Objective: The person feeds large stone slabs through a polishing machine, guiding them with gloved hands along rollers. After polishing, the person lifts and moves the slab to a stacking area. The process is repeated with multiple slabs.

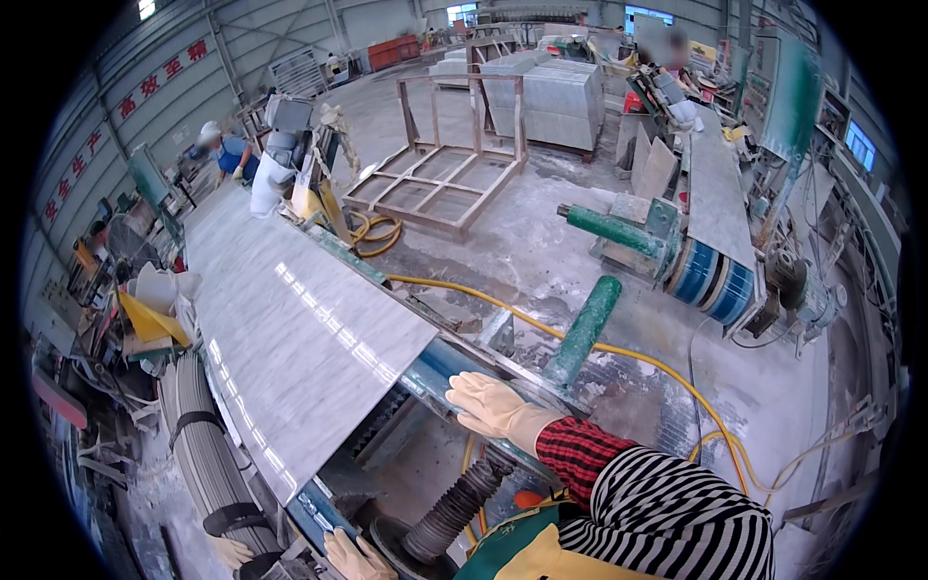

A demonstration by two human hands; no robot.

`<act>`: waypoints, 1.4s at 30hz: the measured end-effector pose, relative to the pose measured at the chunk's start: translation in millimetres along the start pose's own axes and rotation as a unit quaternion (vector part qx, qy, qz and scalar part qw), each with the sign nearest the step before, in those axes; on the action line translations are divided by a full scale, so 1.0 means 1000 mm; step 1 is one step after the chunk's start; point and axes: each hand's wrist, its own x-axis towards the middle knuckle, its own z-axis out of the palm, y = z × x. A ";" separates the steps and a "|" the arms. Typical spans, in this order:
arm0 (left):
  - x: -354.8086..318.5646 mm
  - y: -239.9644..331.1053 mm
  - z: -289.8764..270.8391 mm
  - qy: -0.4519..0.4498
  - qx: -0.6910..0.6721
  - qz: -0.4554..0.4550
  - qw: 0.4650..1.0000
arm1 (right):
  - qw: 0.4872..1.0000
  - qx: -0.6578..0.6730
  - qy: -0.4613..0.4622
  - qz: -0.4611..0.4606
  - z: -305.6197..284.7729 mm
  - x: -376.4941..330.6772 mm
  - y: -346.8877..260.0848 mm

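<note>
The gloved right hand (493, 406) lies flat and unclenched on the conveyor frame (454, 362) beside the stone slab (300, 338), while the left hand (353, 558) rests low, grip unclear.

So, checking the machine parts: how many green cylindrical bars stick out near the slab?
2: one green bar beside the right hand, another green bar farther right by the blue roller. Others may be hidden.

Cream gloves on both hands (498, 408), red-checked cuff, striped sleeve.
</note>
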 end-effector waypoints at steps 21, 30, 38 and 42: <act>-0.011 0.005 -0.012 -0.013 0.027 0.000 1.000 | 1.000 -0.008 -0.005 0.004 0.002 -0.007 -0.004; -0.009 0.036 -0.033 0.017 0.015 0.027 0.999 | 1.000 0.002 0.026 -0.007 0.002 -0.012 -0.001; -0.016 0.006 -0.009 -0.041 0.067 -0.020 0.997 | 0.999 0.003 0.027 -0.018 -0.001 -0.014 -0.003; -0.020 0.006 -0.010 -0.015 0.047 -0.005 0.999 | 1.000 -0.003 0.006 -0.005 -0.003 -0.015 -0.004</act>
